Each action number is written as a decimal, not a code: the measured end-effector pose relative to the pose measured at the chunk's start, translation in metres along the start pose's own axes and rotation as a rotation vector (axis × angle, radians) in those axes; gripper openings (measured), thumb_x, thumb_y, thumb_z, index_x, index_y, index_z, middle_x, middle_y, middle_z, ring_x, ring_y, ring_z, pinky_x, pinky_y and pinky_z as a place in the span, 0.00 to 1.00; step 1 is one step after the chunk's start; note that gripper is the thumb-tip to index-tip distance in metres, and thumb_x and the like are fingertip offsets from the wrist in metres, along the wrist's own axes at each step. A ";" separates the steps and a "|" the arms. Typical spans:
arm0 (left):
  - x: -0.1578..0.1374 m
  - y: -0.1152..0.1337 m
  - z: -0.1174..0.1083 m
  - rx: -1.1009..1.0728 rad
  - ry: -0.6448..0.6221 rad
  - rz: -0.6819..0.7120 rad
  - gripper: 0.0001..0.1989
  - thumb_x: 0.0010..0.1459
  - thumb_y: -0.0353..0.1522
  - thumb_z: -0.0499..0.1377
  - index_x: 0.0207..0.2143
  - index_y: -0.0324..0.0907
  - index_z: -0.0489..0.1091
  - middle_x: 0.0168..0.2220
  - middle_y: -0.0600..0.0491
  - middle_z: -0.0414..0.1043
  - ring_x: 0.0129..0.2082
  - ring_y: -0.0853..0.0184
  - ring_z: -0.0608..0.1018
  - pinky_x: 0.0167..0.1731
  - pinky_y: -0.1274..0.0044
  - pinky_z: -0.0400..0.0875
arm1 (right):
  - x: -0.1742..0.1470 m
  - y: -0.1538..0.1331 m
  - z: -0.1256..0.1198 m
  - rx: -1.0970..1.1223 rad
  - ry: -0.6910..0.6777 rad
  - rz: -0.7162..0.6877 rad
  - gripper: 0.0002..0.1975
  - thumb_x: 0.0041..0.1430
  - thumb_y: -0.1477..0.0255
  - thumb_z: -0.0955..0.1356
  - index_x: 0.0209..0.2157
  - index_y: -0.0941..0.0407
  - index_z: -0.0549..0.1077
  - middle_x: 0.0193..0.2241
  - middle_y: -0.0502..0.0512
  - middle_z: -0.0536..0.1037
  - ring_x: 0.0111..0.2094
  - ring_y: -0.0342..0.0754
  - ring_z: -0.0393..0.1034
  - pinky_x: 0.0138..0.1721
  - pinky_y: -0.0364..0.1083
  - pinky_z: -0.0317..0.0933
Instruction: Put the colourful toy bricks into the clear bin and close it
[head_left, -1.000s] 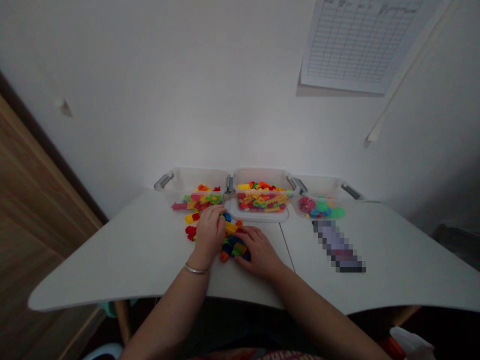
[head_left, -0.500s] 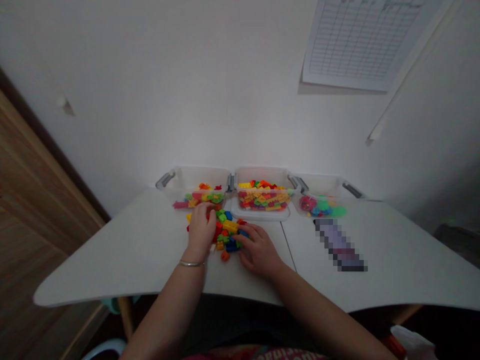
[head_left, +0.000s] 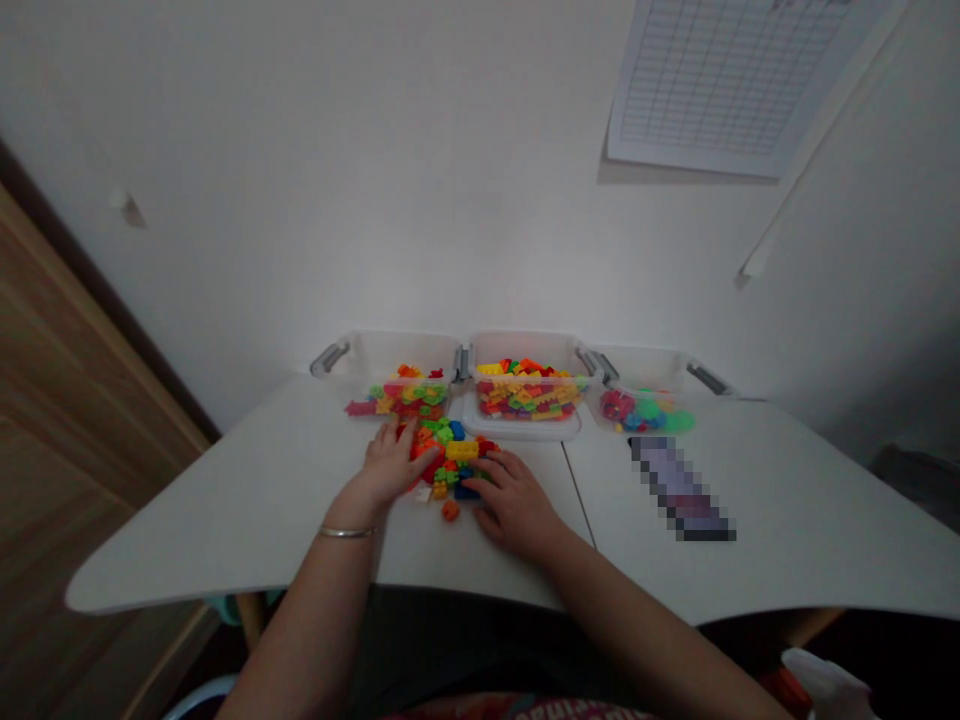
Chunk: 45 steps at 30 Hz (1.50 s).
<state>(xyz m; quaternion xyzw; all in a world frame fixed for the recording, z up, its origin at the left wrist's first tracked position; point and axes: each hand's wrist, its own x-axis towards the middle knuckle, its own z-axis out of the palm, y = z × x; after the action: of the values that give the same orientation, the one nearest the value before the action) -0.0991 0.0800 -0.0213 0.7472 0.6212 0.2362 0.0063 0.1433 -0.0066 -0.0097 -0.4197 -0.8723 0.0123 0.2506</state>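
A pile of coloured toy building bricks lies on the white table, between my two hands. My left hand [head_left: 388,465] rests at the pile's left edge, fingers spread and thumb over some red bricks. On the right side, my right hand [head_left: 517,500] has its fingers stretched over the bricks, partly covering blue ones. A yellow brick [head_left: 462,450] sits on top in the middle. Nearer the front lie a loose orange brick [head_left: 450,511] and a white brick [head_left: 424,493]. Neither hand visibly grips a brick; the undersides of the fingers are hidden.
Three clear bins stand against the wall: a left bin [head_left: 360,350] and a middle bin [head_left: 525,345] with bricks, a right bin [head_left: 652,360] with mixed toy pieces. A blurred-out flat object [head_left: 681,490] lies on the table [head_left: 247,520] at right.
My left hand has shifted left and spread its fingers, uncovering red and orange bricks. My right hand has barely moved. The yellow brick lies a little straighter.
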 end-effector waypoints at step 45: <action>-0.048 0.101 0.040 0.005 0.086 0.135 0.46 0.49 0.48 0.65 0.65 0.38 0.57 0.64 0.34 0.60 0.67 0.38 0.53 0.62 0.47 0.48 | -0.019 0.064 -0.002 0.229 0.103 0.172 0.35 0.50 0.70 0.75 0.60 0.51 0.66 0.60 0.63 0.67 0.63 0.58 0.57 0.64 0.63 0.51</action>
<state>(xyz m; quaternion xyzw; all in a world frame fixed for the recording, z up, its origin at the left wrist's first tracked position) 0.0030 0.0239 -0.0425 0.7766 0.5697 0.2663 -0.0380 0.2009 0.0208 -0.0313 -0.4617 -0.8119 0.1114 0.3394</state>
